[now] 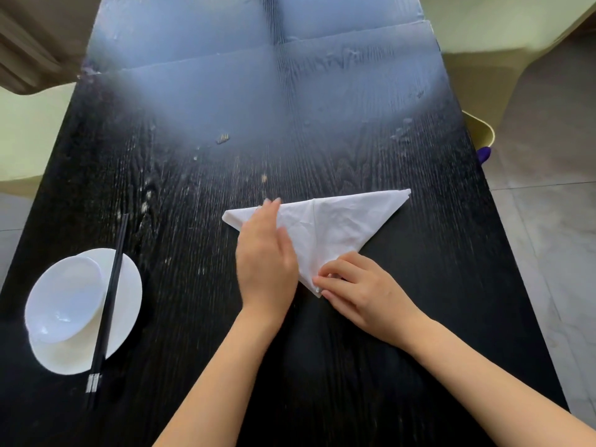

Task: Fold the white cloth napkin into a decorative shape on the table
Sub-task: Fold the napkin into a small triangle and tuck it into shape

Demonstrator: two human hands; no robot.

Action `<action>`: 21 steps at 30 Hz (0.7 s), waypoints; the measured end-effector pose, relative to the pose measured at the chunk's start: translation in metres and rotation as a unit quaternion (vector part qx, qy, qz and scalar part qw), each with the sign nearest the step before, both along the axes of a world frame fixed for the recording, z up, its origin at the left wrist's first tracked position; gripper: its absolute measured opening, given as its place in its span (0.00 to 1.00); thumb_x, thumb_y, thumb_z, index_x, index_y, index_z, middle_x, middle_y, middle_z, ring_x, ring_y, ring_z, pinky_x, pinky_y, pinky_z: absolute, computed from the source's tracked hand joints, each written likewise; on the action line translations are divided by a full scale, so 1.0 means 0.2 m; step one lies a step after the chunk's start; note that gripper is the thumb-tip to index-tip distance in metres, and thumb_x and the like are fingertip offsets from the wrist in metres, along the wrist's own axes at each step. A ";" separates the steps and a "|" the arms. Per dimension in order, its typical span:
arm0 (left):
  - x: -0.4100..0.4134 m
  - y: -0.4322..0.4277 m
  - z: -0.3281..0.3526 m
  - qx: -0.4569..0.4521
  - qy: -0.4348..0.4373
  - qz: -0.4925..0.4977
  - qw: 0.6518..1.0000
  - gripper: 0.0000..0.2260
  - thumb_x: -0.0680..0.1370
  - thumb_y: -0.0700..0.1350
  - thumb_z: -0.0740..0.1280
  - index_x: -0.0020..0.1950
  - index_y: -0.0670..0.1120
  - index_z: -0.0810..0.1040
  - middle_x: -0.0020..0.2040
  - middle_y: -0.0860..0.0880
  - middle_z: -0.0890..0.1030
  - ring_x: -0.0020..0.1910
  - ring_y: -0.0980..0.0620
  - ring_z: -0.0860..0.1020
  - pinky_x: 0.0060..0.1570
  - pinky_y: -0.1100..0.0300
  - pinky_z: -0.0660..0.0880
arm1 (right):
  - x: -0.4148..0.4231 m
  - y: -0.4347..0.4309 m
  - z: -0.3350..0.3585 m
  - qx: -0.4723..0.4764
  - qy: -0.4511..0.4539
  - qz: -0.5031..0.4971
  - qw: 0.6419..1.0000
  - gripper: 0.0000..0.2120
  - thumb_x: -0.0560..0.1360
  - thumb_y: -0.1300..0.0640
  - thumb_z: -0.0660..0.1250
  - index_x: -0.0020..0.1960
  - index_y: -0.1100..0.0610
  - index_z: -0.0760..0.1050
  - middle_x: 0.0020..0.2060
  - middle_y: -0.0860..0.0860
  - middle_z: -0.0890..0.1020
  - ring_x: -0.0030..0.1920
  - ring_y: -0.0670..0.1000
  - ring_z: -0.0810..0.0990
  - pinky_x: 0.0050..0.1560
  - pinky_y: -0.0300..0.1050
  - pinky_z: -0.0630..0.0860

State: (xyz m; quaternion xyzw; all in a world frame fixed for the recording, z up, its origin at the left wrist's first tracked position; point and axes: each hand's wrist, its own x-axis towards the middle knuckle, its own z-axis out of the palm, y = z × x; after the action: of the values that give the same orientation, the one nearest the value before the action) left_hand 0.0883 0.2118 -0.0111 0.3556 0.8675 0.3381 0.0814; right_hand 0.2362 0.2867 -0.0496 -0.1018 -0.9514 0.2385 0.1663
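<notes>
A dark wood-grain table (322,140) is stretching away under a pale glare, with light-coloured chairs showing past its edges. The white napkin (338,221) is lying flat on it as a triangle, its long edge just beyond the fingertips and its point aimed back toward the person. The left hand (266,253) is lying on the cloth's left half, its fingers (271,214) straight and close together, pressing the fabric down, their tips reaching the far edge. The right hand (364,291) is working at the near point: its fingers (337,267) are curling in and pinching the tip of the cloth, just beside the heel of the left hand. Well off to the left of both hands, a bowl (61,298) is sitting on a plate (129,275) with chopsticks (108,304) lying across them. This is looking like an early step, with the triangle made and its layers being lined up and flattened. The next move is probably calling for one outer corner to be brought in to the centre crease, with the other hand pinning the point so the layers are not sliding apart.
</notes>
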 end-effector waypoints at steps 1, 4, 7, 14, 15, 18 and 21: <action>-0.01 0.05 -0.06 -0.035 0.024 -0.044 0.998 0.21 0.79 0.47 0.52 0.70 0.43 0.67 0.70 0.43 0.71 0.70 0.45 0.67 0.69 0.48 0.60 | 0.00 0.00 0.00 0.000 -0.001 0.002 1.000 0.09 0.77 0.59 0.62 0.50 0.59 0.80 0.45 0.52 0.81 0.41 0.53 0.75 0.43 0.47 0.74; -0.03 0.10 -0.26 -0.160 0.108 -0.088 0.977 0.26 0.78 0.52 0.49 0.73 0.42 0.64 0.73 0.41 0.65 0.73 0.42 0.62 0.72 0.42 0.50 | -0.01 0.00 0.02 -0.030 0.001 -0.002 1.000 0.08 0.75 0.60 0.64 0.48 0.59 0.81 0.43 0.50 0.81 0.41 0.53 0.76 0.43 0.45 0.74; -0.02 0.10 -0.34 -0.200 0.172 -0.078 0.961 0.26 0.78 0.51 0.50 0.71 0.38 0.66 0.71 0.39 0.68 0.70 0.41 0.67 0.68 0.43 0.50 | -0.07 0.03 0.10 -0.079 0.056 -0.081 0.992 0.09 0.75 0.60 0.62 0.43 0.61 0.80 0.40 0.51 0.82 0.41 0.54 0.77 0.44 0.49 0.75; -0.03 0.10 -0.31 -0.245 0.169 -0.059 0.953 0.27 0.81 0.52 0.41 0.71 0.37 0.64 0.72 0.38 0.66 0.71 0.43 0.66 0.70 0.44 0.52 | -0.45 0.11 -0.03 0.003 -0.148 -0.259 0.954 0.27 0.77 0.50 0.47 0.69 0.64 0.67 0.69 0.59 0.70 0.71 0.57 0.66 0.71 0.57 0.55; -0.05 0.09 -0.31 -0.244 0.159 -0.048 0.955 0.28 0.80 0.53 0.43 0.71 0.37 0.63 0.73 0.38 0.65 0.72 0.42 0.64 0.72 0.43 0.52 | -0.45 0.11 -0.06 0.010 -0.177 -0.252 0.951 0.29 0.77 0.47 0.44 0.72 0.62 0.62 0.72 0.57 0.65 0.73 0.55 0.62 0.73 0.55 0.51; -0.16 0.03 -0.31 -0.262 0.157 -0.029 0.952 0.32 0.77 0.57 0.43 0.74 0.37 0.57 0.75 0.39 0.58 0.75 0.43 0.57 0.72 0.43 0.51 | -0.40 0.13 -0.08 0.031 -0.217 -0.242 0.945 0.34 0.75 0.41 0.35 0.76 0.57 0.48 0.76 0.52 0.51 0.76 0.52 0.47 0.74 0.51 0.36; -0.26 -0.04 -0.30 -0.273 0.149 -0.024 0.950 0.36 0.74 0.61 0.38 0.76 0.41 0.49 0.78 0.43 0.49 0.77 0.48 0.47 0.73 0.47 0.43 | -0.36 0.15 -0.08 0.046 -0.238 -0.265 0.933 0.35 0.73 0.40 0.30 0.76 0.54 0.41 0.77 0.50 0.45 0.76 0.51 0.41 0.73 0.51 0.34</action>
State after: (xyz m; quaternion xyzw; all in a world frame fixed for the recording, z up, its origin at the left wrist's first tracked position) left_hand 0.0361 0.2037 -0.0712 0.3869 0.9201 0.0299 0.0536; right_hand 0.1635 0.3173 -0.0656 -0.3962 -0.9115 0.1108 -0.0031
